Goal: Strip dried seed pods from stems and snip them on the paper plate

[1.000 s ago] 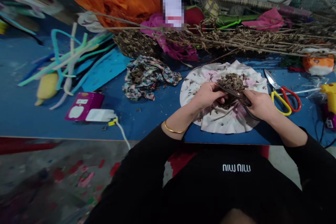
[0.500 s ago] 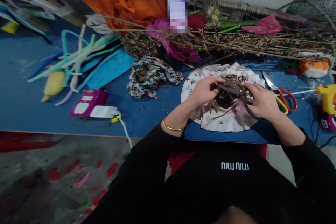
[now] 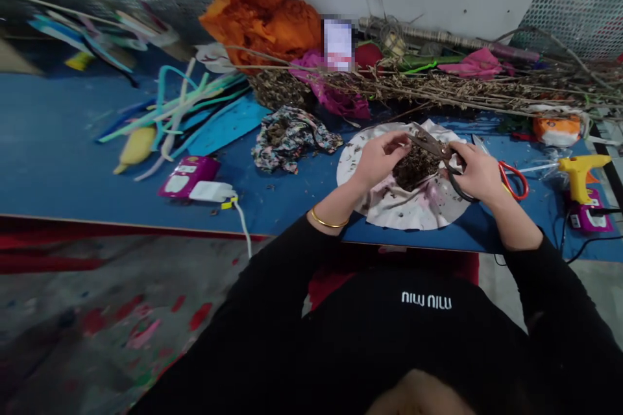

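My right hand [image 3: 473, 172] grips dark-handled scissors [image 3: 432, 145], their blades slightly apart and pointing left. By the blade tips, my left hand [image 3: 382, 159] has thumb and fingers drawn together; whatever they pinch is too small to make out. Below both hands a heap of dry brown plant bits [image 3: 413, 172] lies on a round white cloth [image 3: 403, 213] with pinkish patches. Scraps are scattered over the cloth. Just beyond my right hand lies a second pair of scissors [image 3: 514, 180] with red and yellow handles, partly covered by that hand.
Dried stems [image 3: 467, 91] stretch along the back, near crumpled orange paper [image 3: 272, 19]. Left of the cloth sit a bunched floral cloth [image 3: 292, 142], a purple box with a white charger [image 3: 210, 191], and pale strips [image 3: 170, 110]. A yellow glue gun [image 3: 579, 175] stands at right.
The whole view has shifted with my head. The scissors and both hands have moved slightly away from me over the heap, so more of it shows. My right hand keeps its hold.
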Demonstrator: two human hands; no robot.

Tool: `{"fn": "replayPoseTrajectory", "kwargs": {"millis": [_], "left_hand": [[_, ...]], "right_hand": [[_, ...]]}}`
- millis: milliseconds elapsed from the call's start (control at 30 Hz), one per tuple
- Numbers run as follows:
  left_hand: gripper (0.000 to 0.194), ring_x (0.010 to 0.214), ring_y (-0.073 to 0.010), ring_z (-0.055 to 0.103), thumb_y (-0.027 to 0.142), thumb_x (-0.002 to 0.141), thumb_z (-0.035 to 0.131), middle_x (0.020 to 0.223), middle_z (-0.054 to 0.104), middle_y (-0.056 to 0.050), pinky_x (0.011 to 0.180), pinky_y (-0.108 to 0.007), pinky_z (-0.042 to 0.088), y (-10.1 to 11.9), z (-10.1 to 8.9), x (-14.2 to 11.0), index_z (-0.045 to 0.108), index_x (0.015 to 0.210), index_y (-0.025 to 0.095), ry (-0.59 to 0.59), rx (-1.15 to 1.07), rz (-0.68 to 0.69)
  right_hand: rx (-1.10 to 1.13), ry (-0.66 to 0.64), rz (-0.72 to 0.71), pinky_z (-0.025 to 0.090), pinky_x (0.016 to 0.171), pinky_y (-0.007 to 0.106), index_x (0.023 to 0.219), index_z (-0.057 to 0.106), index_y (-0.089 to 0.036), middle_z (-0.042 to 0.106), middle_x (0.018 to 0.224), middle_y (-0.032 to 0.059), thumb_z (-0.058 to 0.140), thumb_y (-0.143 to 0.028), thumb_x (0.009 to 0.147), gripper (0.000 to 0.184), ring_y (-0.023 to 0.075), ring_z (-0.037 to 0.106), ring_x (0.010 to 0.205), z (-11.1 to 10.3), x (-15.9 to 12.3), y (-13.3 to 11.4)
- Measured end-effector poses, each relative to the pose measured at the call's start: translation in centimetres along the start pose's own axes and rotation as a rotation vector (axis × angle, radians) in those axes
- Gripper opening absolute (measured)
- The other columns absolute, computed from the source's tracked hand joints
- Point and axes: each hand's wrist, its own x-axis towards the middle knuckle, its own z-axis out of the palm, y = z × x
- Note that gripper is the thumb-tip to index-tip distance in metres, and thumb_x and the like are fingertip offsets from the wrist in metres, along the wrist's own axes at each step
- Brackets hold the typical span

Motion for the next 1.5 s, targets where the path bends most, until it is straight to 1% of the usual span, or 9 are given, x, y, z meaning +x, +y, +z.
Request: {"fn": "replayPoseTrajectory", "kwargs": {"millis": [133, 333, 567, 767, 900, 1033, 1167, 1300, 1500], "left_hand": [[0.041, 0.133, -0.0282, 0.064, 0.043, 0.099, 0.07, 0.142, 0.071, -0.016, 0.115, -0.044, 0.051, 1.2, 0.0, -0.4, 0.071, 0.133, 0.019, 0.178, 0.159, 0.143], [0.023, 0.138, -0.0325, 0.062, 0.041, 0.096, 0.072, 0.131, 0.079, -0.011, 0.13, -0.056, 0.031, 2.1, -0.3, -0.8, 0.081, 0.109, 0.024, -0.217, 0.411, 0.442], [0.032, 0.12, -0.0296, 0.071, 0.036, 0.107, 0.054, 0.122, 0.08, -0.015, 0.114, -0.051, 0.05, -0.3, -1.7, -0.8, 0.08, 0.107, 0.017, 0.086, 0.647, 0.358], [0.035, 0.13, -0.0307, 0.068, 0.021, 0.098, 0.064, 0.137, 0.074, -0.018, 0.112, -0.047, 0.054, -0.8, 2.0, 1.0, 0.073, 0.131, 0.014, -0.368, 0.752, 0.566], [0.032, 0.115, -0.0298, 0.074, 0.011, 0.098, 0.054, 0.12, 0.079, -0.018, 0.102, -0.045, 0.06, -0.5, 3.6, 1.5, 0.077, 0.121, 0.012, -0.395, 0.84, 0.508], [0.043, 0.117, -0.0291, 0.075, 0.006, 0.095, 0.045, 0.122, 0.079, -0.018, 0.099, -0.044, 0.061, -1.0, 1.3, 0.2, 0.077, 0.125, 0.012, -0.279, 0.794, 0.524], [0.049, 0.124, -0.0282, 0.074, 0.006, 0.089, 0.047, 0.133, 0.078, -0.013, 0.106, -0.045, 0.061, -2.2, -1.4, -1.2, 0.079, 0.125, 0.016, -0.35, 0.755, 0.511], [0.052, 0.147, -0.0271, 0.059, 0.019, 0.102, 0.041, 0.155, 0.067, -0.014, 0.126, -0.048, 0.046, -2.6, -0.8, -0.9, 0.067, 0.148, 0.014, -0.323, 0.721, 0.491], [0.078, 0.168, -0.0347, 0.027, 0.064, 0.107, 0.045, 0.178, 0.034, -0.019, 0.137, -0.057, 0.017, -2.1, 1.6, 0.0, 0.045, 0.166, 0.013, -0.659, 0.803, 0.474]], "right_hand": [[-0.271, 0.014, -0.032, 0.042, 0.074, 0.036, 0.146, 0.065, -0.014, 0.072, 0.122, 0.0196, 0.055, -0.046, 0.097, 0.06, 0.0312, 0.066, 0.098, 0.1, -0.3, -0.7], [-0.301, -0.023, -0.109, 0.042, 0.08, 0.038, 0.15, 0.061, -0.012, 0.069, 0.127, 0.0217, 0.056, -0.042, 0.097, 0.062, 0.034, 0.064, 0.106, 0.2, -0.4, -1.2], [-0.144, 0.041, -0.1, 0.045, 0.081, 0.037, 0.144, 0.065, -0.018, 0.07, 0.12, 0.0166, 0.066, -0.053, 0.092, 0.063, 0.0324, 0.065, 0.101, -0.7, 0.5, 1.1], [0.034, 0.185, 0.067, 0.044, 0.076, 0.036, 0.132, 0.071, -0.02, 0.072, 0.099, 0.0107, 0.065, -0.058, 0.091, 0.056, 0.0287, 0.064, 0.088, 0.0, 1.6, 2.9], [-0.004, 0.18, 0.064, 0.045, 0.077, 0.036, 0.131, 0.072, -0.02, 0.073, 0.103, 0.0116, 0.067, -0.059, 0.089, 0.057, 0.0299, 0.065, 0.092, 0.8, 1.5, 2.6], [-0.039, 0.145, 0.058, 0.046, 0.08, 0.037, 0.137, 0.07, -0.019, 0.074, 0.111, 0.014, 0.066, -0.059, 0.091, 0.061, 0.0316, 0.066, 0.096, 0.9, 1.3, 2.2], [-0.03, 0.149, 0.05, 0.047, 0.082, 0.038, 0.136, 0.07, -0.02, 0.074, 0.113, 0.0144, 0.066, -0.058, 0.092, 0.059, 0.0323, 0.066, 0.099, 0.9, 1.3, 2.2], [0.021, 0.187, 0.065, 0.046, 0.08, 0.037, 0.131, 0.071, -0.02, 0.073, 0.103, 0.0121, 0.067, -0.06, 0.091, 0.056, 0.0305, 0.065, 0.094, 0.8, 1.4, 2.5], [0.077, 0.22, 0.083, 0.044, 0.075, 0.036, 0.123, 0.072, -0.022, 0.071, 0.095, 0.0096, 0.068, -0.065, 0.09, 0.054, 0.0273, 0.062, 0.086, 0.5, 1.5, 2.8]]}}
